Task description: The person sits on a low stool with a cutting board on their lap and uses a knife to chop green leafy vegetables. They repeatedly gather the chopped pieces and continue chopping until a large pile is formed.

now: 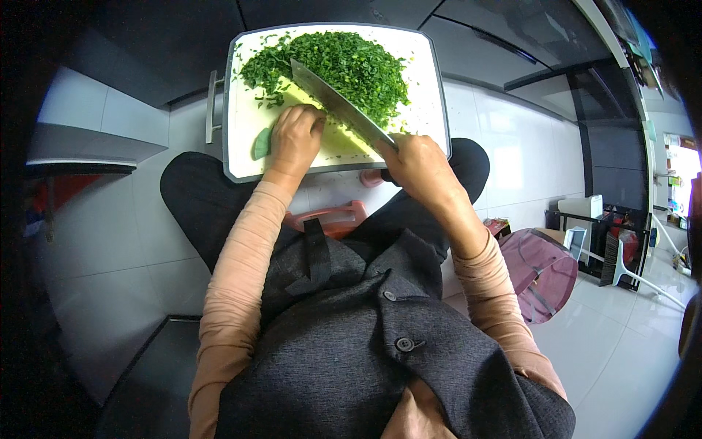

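Observation:
A white cutting board with a grey rim lies in front of me, above my knees. Finely chopped leafy greens are heaped over its far half, with loose bits scattered around. My right hand grips a broad-bladed kitchen knife, whose blade slants to the far left along the near side of the heap. My left hand rests on the board just left of the blade, fingers curled under; whatever may be beneath them is hidden. Beside its outer edge shows a flat pale green patch, whether a piece or a print I cannot tell.
Dark cabinet fronts stand beyond the board, and a metal bar handle is close to its left side. A pink plastic stool edge shows between my legs. Rightward on the tiled floor sits a mauve fabric bag near a black rack.

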Available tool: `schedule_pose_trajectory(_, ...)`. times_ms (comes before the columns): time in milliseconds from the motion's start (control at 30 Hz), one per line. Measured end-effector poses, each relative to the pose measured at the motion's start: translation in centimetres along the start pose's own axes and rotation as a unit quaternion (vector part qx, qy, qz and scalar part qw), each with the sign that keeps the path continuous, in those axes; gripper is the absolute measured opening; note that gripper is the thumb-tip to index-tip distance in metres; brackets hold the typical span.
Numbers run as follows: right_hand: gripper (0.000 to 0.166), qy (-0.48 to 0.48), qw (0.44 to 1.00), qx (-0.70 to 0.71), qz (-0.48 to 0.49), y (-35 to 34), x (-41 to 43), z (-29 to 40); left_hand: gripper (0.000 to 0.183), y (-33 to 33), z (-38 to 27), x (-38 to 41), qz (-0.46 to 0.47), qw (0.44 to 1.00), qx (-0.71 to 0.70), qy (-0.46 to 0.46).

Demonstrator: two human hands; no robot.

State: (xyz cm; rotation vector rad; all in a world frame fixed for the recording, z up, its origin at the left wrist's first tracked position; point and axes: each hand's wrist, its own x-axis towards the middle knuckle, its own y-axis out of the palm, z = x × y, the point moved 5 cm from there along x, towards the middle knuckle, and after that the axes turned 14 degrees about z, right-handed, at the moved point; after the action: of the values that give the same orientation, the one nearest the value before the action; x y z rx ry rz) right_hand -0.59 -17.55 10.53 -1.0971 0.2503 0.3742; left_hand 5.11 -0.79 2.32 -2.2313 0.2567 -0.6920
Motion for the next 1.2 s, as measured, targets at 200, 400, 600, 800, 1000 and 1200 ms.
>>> schedule_pose_trajectory(200, 0.031, -0.001, 0.999, -0.023, 0.032, -0.1, -0.4, -0.5, 0.014, 0.3, 0.2, -0.2, 0.009, 1.0, -0.001, 0.002)
schedule_pose_trajectory(400, 0.03, 0.002, 0.998, -0.011, 0.067, 0.0, 0.2, -0.6, 0.012, 0.1, 0.1, -0.2, 0.01, 1.0, -0.012, 0.002)
schedule_pose_trajectory(600, 0.032, 0.014, 0.999, -0.008, 0.038, 2.0, 4.8, 1.2, 0.013, 0.0, 0.1, -0.2, 0.028, 1.0, 0.0, -0.01)
schedule_pose_trajectory(800, 0.033, 0.007, 1.0, -0.014, 0.023, 1.9, 5.5, 2.0, 0.011, -0.3, 0.0, -0.2, 0.044, 0.998, 0.044, 0.002)
schedule_pose_trajectory(1000, 0.033, 0.02, 0.999, -0.016, 0.042, 1.5, 3.1, 0.4, 0.01, -0.7, -0.5, -0.6, 0.051, 0.997, 0.057, 0.032)
schedule_pose_trajectory(1200, 0.034, -0.014, 1.0, -0.006, -0.008, 0.6, 0.9, 0.1, 0.012, -0.3, -0.3, -0.8, 0.031, 0.999, 0.032, 0.024)
